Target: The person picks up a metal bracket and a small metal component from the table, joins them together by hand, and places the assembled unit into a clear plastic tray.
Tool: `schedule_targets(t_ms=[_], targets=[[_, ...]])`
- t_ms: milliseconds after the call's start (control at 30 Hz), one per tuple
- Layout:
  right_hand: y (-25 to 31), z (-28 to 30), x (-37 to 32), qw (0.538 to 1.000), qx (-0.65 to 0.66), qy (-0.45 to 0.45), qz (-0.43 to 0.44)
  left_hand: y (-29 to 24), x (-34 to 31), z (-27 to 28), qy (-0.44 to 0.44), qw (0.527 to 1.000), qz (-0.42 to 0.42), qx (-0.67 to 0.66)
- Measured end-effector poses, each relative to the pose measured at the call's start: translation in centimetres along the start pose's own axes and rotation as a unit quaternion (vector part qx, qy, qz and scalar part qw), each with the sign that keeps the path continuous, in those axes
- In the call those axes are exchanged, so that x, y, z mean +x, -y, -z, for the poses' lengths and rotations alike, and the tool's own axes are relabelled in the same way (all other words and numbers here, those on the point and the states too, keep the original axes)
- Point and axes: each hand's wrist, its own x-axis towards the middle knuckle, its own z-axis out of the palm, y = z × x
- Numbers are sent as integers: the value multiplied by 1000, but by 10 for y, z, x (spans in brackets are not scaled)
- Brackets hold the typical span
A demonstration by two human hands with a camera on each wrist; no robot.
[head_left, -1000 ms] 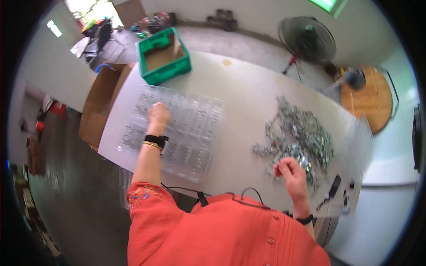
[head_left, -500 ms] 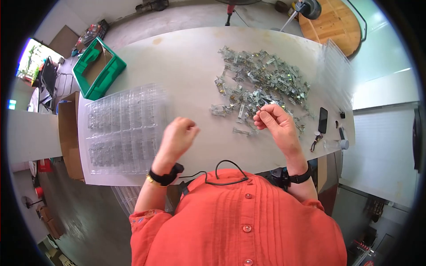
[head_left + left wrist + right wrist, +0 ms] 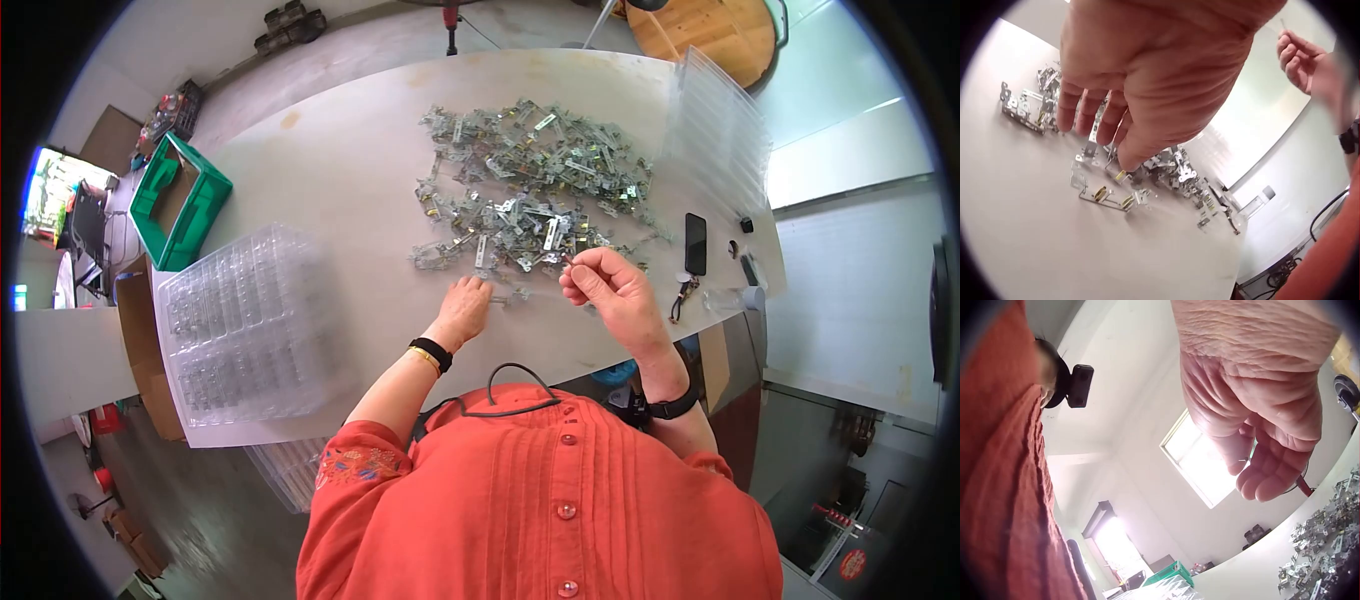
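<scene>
A heap of small metal brackets with brass-coloured bits [image 3: 540, 165] lies mid-table. My left hand [image 3: 465, 308] is at the heap's near edge, over a loose metal bracket [image 3: 510, 298]. In the left wrist view the fingers of the left hand [image 3: 1160, 81] point down, loosely bent, with a single bracket [image 3: 1107, 197] lying just beyond the fingertips. My right hand [image 3: 615, 290] is raised in front of the heap. Thumb and fingers of the right hand [image 3: 1266, 437] pinch a thin pin-like piece [image 3: 1244, 460], mostly hidden by the fingers.
Clear plastic trays [image 3: 245, 320] filled with metal parts sit at the left, with a green crate [image 3: 205, 215] behind them. More clear trays [image 3: 720, 125] stand at the right edge. A phone [image 3: 696, 243] and a small clear bottle [image 3: 735, 299] lie near the right side.
The left hand has come from over the trays on the left across to the near edge of the heap. The right hand keeps its pinch near the heap. The head view has swung rightward.
</scene>
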Motion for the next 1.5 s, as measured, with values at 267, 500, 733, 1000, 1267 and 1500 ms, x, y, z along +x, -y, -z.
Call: schedule_targets(t_ms=[267, 500, 733, 1000, 1267, 1500], targets=[[-4, 31, 0, 1000, -6, 9, -22, -8, 6, -36, 58, 996, 66, -4], [-16, 41, 24, 997, -12, 54, -45, 10, -13, -31, 21, 965, 134, -223], [-39, 21, 44, 991, -25, 119, -62, 3, -3, -2, -4, 973, 145, -179], [-37, 19, 42, 993, -20, 102, -64, -6, 17, 11, 45, 993, 64, -94], [-39, 26, 36, 994, -33, 82, -62, -3, 34, 10, -24, 986, 74, -148], [-54, 40, 42, 993, -78, 61, -68, 8, 29, 6, 8, 928, 191, -319]])
